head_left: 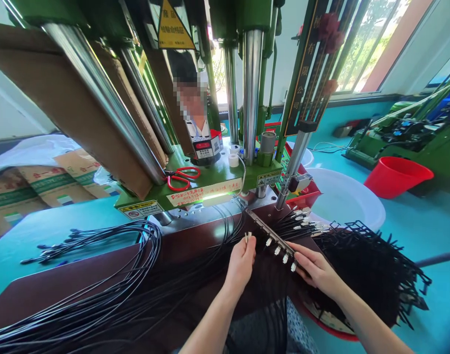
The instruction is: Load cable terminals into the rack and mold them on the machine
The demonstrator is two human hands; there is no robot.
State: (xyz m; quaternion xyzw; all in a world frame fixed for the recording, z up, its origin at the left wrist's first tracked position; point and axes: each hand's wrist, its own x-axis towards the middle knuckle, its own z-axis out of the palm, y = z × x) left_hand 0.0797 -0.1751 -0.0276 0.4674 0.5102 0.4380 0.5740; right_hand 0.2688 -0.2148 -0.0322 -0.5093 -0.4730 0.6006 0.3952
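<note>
My right hand [316, 268] grips the near end of a long narrow metal bar [272, 230], fingers wrapped round it. Several silvery cable plugs [277, 250] stick out along the bar's near side, and thin black cables hang below them. To the left of the bar, my left hand [242, 258] is closed in a pinch. A small metal piece [249, 236] shows above its thumb and forefinger; its exact kind cannot be made out. The bar's far end points toward the green press [195, 184].
Black cables [147, 265] spread over the dark table [36, 305]. Silver-tipped cables [302, 221] lie beyond the bar. Red-handled scissors [183, 177] rest on the press. A heap of black moulded strips [361, 270] fills a container at right. A red bucket [398, 177] stands farther off.
</note>
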